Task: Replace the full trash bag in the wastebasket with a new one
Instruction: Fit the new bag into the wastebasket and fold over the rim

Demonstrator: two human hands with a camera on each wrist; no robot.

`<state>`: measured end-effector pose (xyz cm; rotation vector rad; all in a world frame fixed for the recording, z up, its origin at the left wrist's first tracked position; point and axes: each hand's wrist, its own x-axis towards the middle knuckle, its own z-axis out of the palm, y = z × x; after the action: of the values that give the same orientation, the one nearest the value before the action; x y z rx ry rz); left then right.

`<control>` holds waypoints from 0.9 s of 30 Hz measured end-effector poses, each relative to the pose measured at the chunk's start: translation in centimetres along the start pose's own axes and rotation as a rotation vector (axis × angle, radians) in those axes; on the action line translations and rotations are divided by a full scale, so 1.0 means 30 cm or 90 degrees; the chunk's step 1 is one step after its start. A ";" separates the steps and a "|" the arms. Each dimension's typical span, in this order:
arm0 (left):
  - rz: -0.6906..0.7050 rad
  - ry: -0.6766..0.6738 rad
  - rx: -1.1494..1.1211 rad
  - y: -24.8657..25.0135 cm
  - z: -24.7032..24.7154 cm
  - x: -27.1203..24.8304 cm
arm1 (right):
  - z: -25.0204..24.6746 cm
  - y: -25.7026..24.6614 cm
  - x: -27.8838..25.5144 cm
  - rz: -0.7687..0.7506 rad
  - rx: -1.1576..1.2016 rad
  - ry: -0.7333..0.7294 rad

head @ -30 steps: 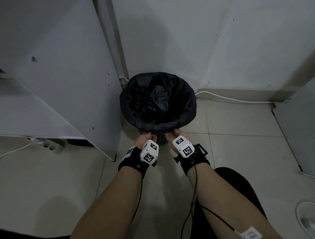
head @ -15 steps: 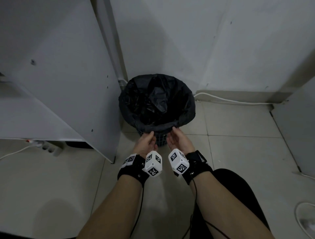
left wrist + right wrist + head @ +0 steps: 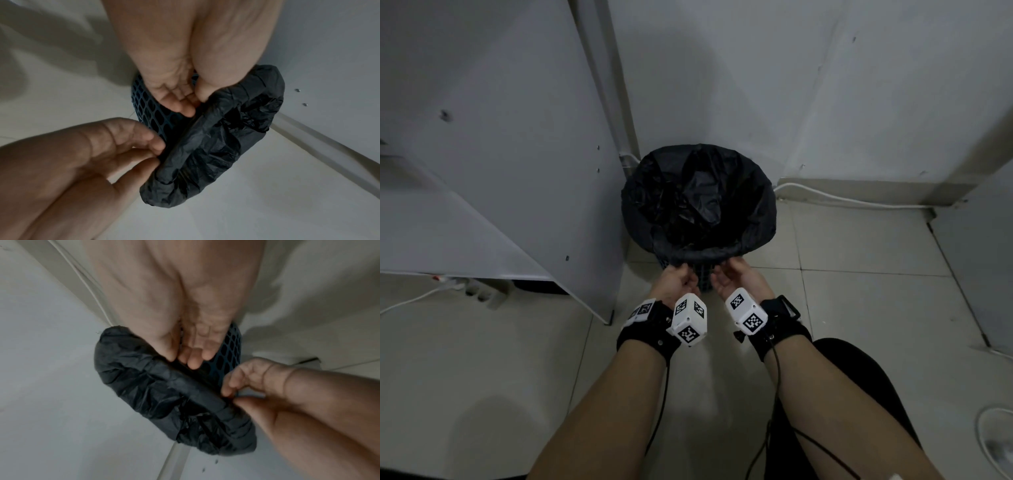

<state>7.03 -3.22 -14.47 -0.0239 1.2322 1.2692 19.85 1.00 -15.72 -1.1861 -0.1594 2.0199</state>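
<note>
Both hands are at the near rim of the wastebasket [image 3: 703, 279]. The left hand [image 3: 677, 281] has thumb and fingertips closed on the rolled edge of the black trash bag [image 3: 698, 202], pinching it just under the rim. The right hand [image 3: 736, 278] does the same a little way to the right, its fingers [image 3: 153, 142] curled against the bag's folded edge. The two hands are near each other but apart, with the basket's dark blue lattice wall showing between them.

Around them, a white cabinet panel [image 3: 517, 154] stands just left of the basket, and a white pipe [image 3: 616, 78] runs up the wall in the corner behind it. A white cable [image 3: 842, 200] lies along the foot of the wall to the right. Under the cabinet a power strip [image 3: 482, 291] sits on the tiled floor [image 3: 859, 301]. The person's dark trouser leg [image 3: 859, 377] shows below the right forearm.

The bag is thin, crinkled and glossy, its mouth folded outward over the whole rim. It sits inside the basket, and crumpled black plastic fills the inside; nothing else can be made out in there.
</note>
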 end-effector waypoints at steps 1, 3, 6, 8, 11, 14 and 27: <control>-0.009 0.003 -0.049 0.007 0.002 0.003 | 0.008 -0.011 0.000 0.006 -0.008 0.014; -0.016 0.008 -0.172 0.024 0.002 0.009 | 0.017 -0.038 -0.018 0.015 -0.023 0.030; -0.013 0.002 -0.277 0.041 0.008 -0.015 | 0.019 -0.088 -0.068 0.003 -0.028 0.050; -0.002 0.008 -0.275 0.050 0.011 -0.028 | 0.043 -0.131 -0.101 0.004 -0.077 0.061; 0.014 0.010 -0.181 0.056 0.016 -0.012 | 0.095 -0.174 -0.135 -0.022 -0.155 0.074; 0.031 0.069 -0.157 0.066 0.021 0.009 | 0.124 -0.200 -0.132 -0.004 -0.234 0.075; -0.049 0.020 0.087 0.115 -0.003 -0.005 | 0.117 -0.184 -0.101 -0.043 -0.239 0.089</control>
<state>4.55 -2.06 -12.38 0.0078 1.3311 1.1204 20.97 3.70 -9.14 -1.5270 -0.5201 1.8904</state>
